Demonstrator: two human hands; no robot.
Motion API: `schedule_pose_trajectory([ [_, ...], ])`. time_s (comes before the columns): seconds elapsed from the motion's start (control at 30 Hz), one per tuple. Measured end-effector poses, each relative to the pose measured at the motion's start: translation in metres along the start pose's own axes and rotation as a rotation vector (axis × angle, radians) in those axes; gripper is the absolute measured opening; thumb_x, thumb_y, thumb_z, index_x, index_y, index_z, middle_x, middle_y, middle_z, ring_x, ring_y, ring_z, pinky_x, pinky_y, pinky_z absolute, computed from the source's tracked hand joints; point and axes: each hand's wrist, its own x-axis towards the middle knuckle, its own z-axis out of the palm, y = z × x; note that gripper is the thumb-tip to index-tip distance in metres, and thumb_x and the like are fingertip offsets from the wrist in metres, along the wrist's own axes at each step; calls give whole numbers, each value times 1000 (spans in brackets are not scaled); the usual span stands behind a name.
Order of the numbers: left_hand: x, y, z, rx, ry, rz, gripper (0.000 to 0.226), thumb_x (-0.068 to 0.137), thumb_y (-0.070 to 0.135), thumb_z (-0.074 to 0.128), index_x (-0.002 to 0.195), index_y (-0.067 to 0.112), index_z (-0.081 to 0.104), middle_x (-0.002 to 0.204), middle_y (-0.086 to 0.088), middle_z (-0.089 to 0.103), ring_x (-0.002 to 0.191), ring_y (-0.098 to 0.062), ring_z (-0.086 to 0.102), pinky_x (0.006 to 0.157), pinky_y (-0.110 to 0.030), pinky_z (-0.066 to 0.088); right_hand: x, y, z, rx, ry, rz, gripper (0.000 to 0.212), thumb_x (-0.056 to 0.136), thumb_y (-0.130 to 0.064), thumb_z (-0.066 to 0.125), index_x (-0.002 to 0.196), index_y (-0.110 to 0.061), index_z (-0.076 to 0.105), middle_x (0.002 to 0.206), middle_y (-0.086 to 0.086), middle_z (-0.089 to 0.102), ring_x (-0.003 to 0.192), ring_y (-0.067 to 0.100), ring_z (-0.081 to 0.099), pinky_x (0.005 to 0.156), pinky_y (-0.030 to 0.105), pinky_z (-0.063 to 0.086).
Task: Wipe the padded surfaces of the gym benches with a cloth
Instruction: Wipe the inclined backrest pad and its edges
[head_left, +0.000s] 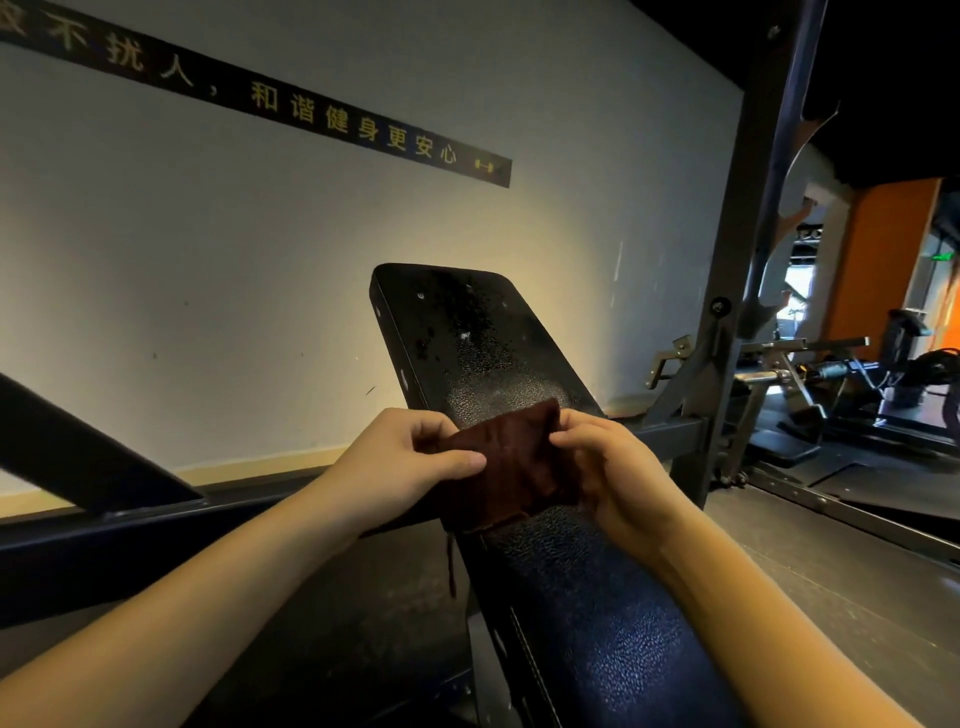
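Evidently unfinished: fingers (465, 460) of left hand (410, 457) and right hand (618, 473) pinched the maroon cloth (514, 467) over the backrest pad (483, 364); droplets (457, 317) beaded its top; wiping remained.

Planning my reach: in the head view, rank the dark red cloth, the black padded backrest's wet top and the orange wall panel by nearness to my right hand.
1. dark red cloth, pinched by the right hand
2. wet top of the black padded backrest, ahead and above
3. orange wall panel, far right background
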Motion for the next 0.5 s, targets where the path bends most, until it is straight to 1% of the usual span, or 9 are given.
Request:
schedule_pose_trajectory([
  [0.03, -3, 3, 0, 1, 29, 9, 17, 87, 26, 79, 83, 11, 74, 80, -11, 74, 78, -22, 73, 77, -39, 58, -2, -3, 1, -43, -17, 0, 46, 77, -21, 69, 111, 9, 60, 99, 20, 64, 95, 33, 58, 82, 43, 45],
  [0.1, -6, 8, -1, 23, 90, 44, 19, 87, 28, 79, 81, 11, 71, 77, -11, 72, 74, -20, 71, 72, -39, 56, -7, -5, 7, -182, -25, -17, 29, 78, -19, 80, 98, -4, 66, 87, 12, 69, 82, 25, 65, 71, 36, 49],
  [0.13, -7, 10, -1, 65, 117, 82, 21, 87, 30, 80, 80, 13, 71, 75, -9, 71, 73, -20, 70, 71, -41, 56, -10, -5, 11, -261, -12, -35, 21, 83, -16, 81, 95, -7, 66, 82, 9, 71, 76, 20, 67, 63, 31, 52],
  [0.2, -8, 13, 0, 187, 184, 170, 22, 85, 34, 81, 76, 18, 69, 70, -1, 69, 72, -19, 68, 72, -47, 55, -13, -4, 19, -355, 38, -69, 12, 89, -11, 75, 93, -5, 66, 77, 10, 71, 71, 20, 70, 56, 32, 57],
  [0.3, -11, 20, 6, 339, 310, 260, 21, 84, 39, 80, 76, 25, 68, 69, 8, 67, 72, -12, 66, 70, -45, 55, -17, -8, 21, -353, 56, -61, 8, 91, -11, 73, 92, -4, 68, 76, 14, 72, 68, 22, 70, 54, 34, 58],
  [0.37, -14, 26, 12, 342, 347, 297, 19, 84, 40, 81, 77, 27, 69, 71, 10, 68, 73, -10, 66, 70, -45, 55, -20, -14, 20, -345, 83, -41, 11, 92, -13, 73, 86, -5, 69, 72, 11, 70, 65, 21, 69, 51, 32, 57],
  [0.43, -17, 31, 21, 300, 331, 330, 16, 83, 41, 81, 81, 28, 71, 74, 12, 69, 76, -8, 66, 71, -45, 55, -21, -20, 20, -303, 161, -33, 15, 94, -14, 70, 82, -5, 66, 67, 9, 67, 60, 20, 68, 48, 32, 57],
  [0.47, -20, 33, 27, 285, 305, 351, 15, 83, 42, 80, 87, 30, 73, 78, 14, 69, 78, -6, 66, 73, -45, 56, -21, -22, 20, -266, 198, -23, 16, 95, -14, 68, 82, -4, 66, 68, 12, 67, 59, 21, 68, 46, 32, 56],
  [0.5, -24, 34, 34, 280, 265, 371, 18, 83, 44, 79, 95, 32, 75, 85, 15, 69, 83, -5, 65, 77, -43, 56, -21, -24, 19, -221, 225, -5, 16, 96, -13, 66, 85, -1, 67, 73, 15, 68, 62, 23, 69, 45, 31, 55],
])
